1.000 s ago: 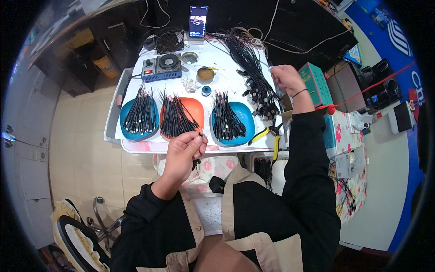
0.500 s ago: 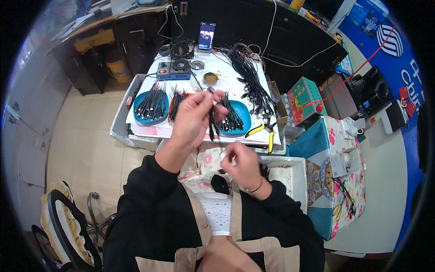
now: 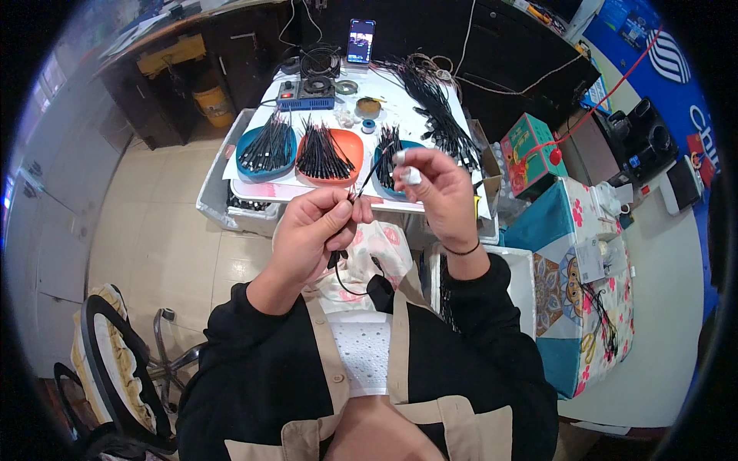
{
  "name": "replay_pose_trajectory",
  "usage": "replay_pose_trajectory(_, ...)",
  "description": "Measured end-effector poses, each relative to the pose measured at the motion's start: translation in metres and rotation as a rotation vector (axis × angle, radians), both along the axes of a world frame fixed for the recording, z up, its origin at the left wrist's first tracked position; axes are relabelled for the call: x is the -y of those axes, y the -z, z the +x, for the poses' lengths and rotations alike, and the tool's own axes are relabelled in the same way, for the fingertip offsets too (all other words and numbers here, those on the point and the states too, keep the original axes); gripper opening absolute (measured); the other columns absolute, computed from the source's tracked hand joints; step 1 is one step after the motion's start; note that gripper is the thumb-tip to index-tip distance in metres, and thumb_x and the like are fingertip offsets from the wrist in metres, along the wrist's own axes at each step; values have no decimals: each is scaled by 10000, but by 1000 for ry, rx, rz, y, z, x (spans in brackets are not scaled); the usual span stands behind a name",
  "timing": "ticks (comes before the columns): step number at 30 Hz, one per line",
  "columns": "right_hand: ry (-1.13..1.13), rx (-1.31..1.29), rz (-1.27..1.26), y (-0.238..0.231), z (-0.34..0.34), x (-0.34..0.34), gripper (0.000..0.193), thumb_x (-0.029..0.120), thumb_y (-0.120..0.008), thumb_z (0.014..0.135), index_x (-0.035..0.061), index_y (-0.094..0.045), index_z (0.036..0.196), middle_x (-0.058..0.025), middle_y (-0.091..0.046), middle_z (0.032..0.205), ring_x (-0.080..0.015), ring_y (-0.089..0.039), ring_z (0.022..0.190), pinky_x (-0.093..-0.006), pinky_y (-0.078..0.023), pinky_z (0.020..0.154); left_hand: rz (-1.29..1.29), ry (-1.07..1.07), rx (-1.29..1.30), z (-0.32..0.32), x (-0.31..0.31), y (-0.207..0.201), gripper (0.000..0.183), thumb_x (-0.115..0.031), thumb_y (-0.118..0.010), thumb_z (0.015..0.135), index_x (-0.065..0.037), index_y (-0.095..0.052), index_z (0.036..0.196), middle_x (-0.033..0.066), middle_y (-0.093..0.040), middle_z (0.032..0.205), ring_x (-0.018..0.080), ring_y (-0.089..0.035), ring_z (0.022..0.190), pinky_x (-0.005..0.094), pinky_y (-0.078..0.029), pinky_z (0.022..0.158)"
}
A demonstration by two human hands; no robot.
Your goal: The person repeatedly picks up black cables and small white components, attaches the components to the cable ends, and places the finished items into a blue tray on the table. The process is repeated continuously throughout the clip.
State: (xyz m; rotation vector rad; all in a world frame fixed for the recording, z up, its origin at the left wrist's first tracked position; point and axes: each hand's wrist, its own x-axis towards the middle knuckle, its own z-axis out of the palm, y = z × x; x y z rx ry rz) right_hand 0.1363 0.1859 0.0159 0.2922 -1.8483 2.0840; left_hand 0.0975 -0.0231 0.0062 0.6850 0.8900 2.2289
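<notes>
My left hand [image 3: 319, 227] is closed, thumb against fingers, round a black cable whose thin wire ends show at the fingertips. Below it, the cable hangs and loops over my lap. A thin black cable piece [image 3: 372, 174] slants from these fingertips up to my right hand [image 3: 442, 192]. White coverings wrap the right thumb and index finger. The right fingers are bent round the piece's upper end, though the exact contact is hard to see. Beyond the hands, bundles of short black cables fill a blue tray [image 3: 289, 167], an orange tray [image 3: 355, 144] and another blue tray [image 3: 415, 144].
On the white-topped table stand a blue heating device [image 3: 306, 103], an amber-filled tin [image 3: 368, 107], a small spool [image 3: 369, 125] and a phone [image 3: 360, 41]. Long black cables [image 3: 440, 115] lie at the far right. White foam boxes [image 3: 516, 286] flank my lap; a cloth-covered table [image 3: 565, 230] is right.
My left hand has come down toward my lap. My right hand has risen from below it to the right of the trays, and the cable piece now stretches between them.
</notes>
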Motion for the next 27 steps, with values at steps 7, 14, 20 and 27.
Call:
replay_pose_trajectory(7,83,-80,154,-33,-2,14,185,13,-650,857,-13,-582,1027,-26,-622,879,-55,-579,757,-176,-450,672,-85,28,-84,-3,-2,-4,150,-77,-494,965,49,-576,957,99,-607,926,45,-390,555,163,-311,499)
replay_pose_trajectory(14,211,-342,200,-41,9,46,197,-112,-589,772,5,-520,914,-47,-549,917,-51,-541,773,-171,-453,678,-433,-753,-1263,-45,32,-68,123,53,-503,889,45,-616,938,137,-665,978,176,-624,853,277,-489,760)
replay_pose_trajectory(20,128,-144,-184,-17,17,92,186,-107,-574,809,28,-496,911,-35,-555,933,-41,-528,774,-175,-446,690,-440,-844,-1022,-10,20,-39,164,53,-583,851,34,-644,1002,126,-691,896,183,-675,796,261,-526,710)
replay_pose_trajectory(27,156,23,-162,8,16,82,86,-4,-614,858,7,-534,888,3,-573,790,-25,-538,670,-182,-443,576,-281,-506,-331,17,-1,7,146,-44,-542,942,65,-612,1010,58,-629,761,95,-598,634,213,-478,561)
